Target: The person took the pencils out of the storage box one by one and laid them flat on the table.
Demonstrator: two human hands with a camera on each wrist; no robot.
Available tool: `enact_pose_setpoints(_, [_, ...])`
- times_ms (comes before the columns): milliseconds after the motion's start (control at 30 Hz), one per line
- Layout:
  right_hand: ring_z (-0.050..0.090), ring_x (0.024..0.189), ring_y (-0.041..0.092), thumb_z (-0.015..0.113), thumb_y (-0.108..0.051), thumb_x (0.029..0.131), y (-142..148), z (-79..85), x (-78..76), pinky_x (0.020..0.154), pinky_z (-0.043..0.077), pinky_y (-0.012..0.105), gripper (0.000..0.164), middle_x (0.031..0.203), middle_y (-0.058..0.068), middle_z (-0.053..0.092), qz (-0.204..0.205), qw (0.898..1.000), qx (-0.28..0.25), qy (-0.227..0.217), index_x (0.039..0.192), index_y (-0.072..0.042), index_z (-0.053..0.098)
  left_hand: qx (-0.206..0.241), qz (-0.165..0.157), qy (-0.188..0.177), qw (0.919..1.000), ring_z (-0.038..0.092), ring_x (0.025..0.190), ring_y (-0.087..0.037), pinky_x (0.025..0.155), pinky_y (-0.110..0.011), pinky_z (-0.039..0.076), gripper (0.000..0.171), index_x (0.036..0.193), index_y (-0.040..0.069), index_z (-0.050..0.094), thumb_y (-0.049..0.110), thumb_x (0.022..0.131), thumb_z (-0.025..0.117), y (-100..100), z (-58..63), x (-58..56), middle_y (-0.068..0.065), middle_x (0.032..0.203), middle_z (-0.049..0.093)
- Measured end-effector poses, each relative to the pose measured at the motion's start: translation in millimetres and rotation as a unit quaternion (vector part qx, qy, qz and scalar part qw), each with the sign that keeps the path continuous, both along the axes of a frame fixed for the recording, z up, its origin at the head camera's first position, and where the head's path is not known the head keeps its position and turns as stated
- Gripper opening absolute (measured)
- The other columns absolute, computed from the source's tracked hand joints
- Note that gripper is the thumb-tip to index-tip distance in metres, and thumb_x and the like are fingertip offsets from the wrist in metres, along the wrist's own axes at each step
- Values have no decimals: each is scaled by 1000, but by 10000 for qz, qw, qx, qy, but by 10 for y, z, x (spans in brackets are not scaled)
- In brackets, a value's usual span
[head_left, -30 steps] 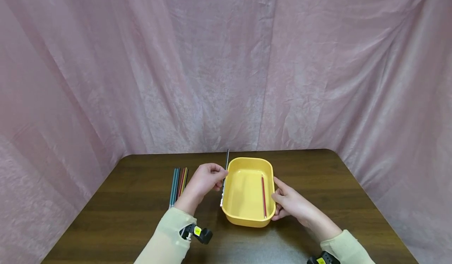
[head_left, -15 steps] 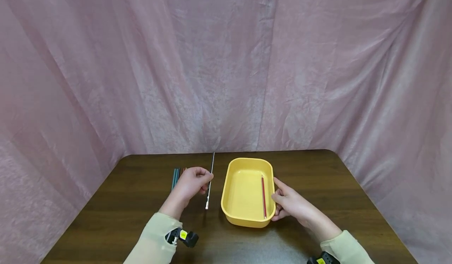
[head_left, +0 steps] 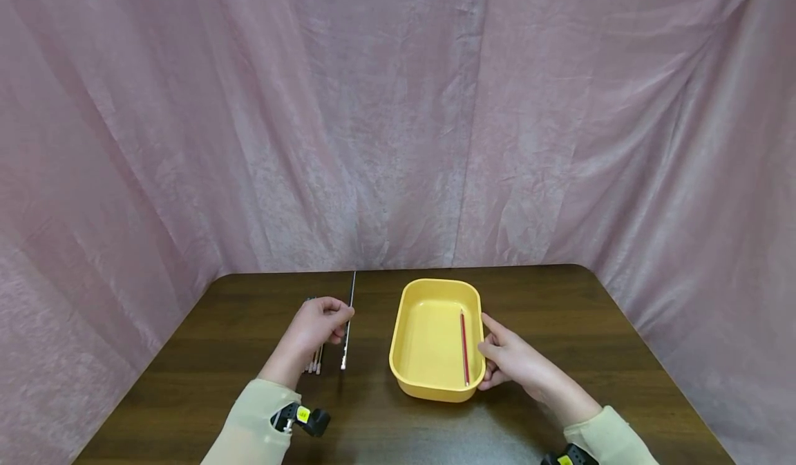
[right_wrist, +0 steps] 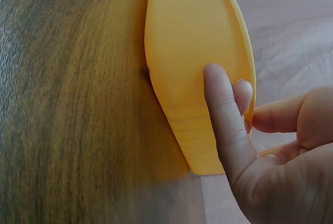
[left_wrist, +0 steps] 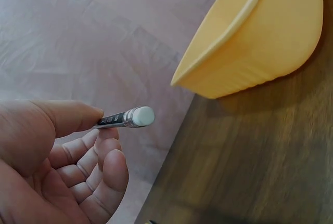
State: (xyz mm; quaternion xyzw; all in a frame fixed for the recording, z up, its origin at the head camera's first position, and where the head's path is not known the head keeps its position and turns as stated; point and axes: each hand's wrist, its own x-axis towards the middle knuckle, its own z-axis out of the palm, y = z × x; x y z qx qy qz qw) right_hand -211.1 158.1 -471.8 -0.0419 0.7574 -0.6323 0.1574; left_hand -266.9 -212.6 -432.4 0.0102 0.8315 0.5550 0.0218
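Between thumb and fingers my left hand (head_left: 319,325) pinches a dark pencil (head_left: 349,328), held left of the yellow tray. Its white eraser end (left_wrist: 143,116) points toward the camera in the left wrist view. Below that hand several more pencils (head_left: 316,363) lie side by side on the table, mostly hidden by the hand and wrist. My right hand (head_left: 506,354) grips the right wall of the yellow tray (head_left: 435,394), thumb at the rim and fingers against the outside. Inside the tray a red pencil (head_left: 464,347) lies lengthwise near the right wall.
The brown wooden table (head_left: 205,382) carries the tray near its middle. Pink curtains (head_left: 398,119) hang behind the table's far edge and along both sides.
My left hand has moved left with the dark pencil, from beside the tray's left rim to over the row of pencils. The right hand and tray stay in place.
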Motion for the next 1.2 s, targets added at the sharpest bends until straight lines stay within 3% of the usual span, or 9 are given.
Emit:
enact_pose_setpoints(500, [61,73,25,50,0,111,7,-3,5,71,67,45,75,107,25,52,-11,10000,-17,18,174,2,8,-121,238,-158,9995,62,68,-17,64,-28,60,25,116,-11,69,12,107,71,-354,-65,-47,-10,86,64])
enact_pose_setpoints(833, [61,73,24,50,0,111,24,10,2,71,67,45,76,107,25,52,-9,10000,-40,8,174,2,8,86,301,-187,9993,60,64,-13,60,-25,59,24,114,-14,67,8,107,71,-553,-73,-98,-8,84,65])
enact_pose_setpoints(1200, [62,73,25,51,-1,111,15,17,10,71,67,45,76,107,25,52,20,10000,-30,11,174,2,8,-123,416,-288,9986,61,67,-15,61,-26,59,25,114,-15,66,8,108,70,-753,-108,-132,-9,84,65])
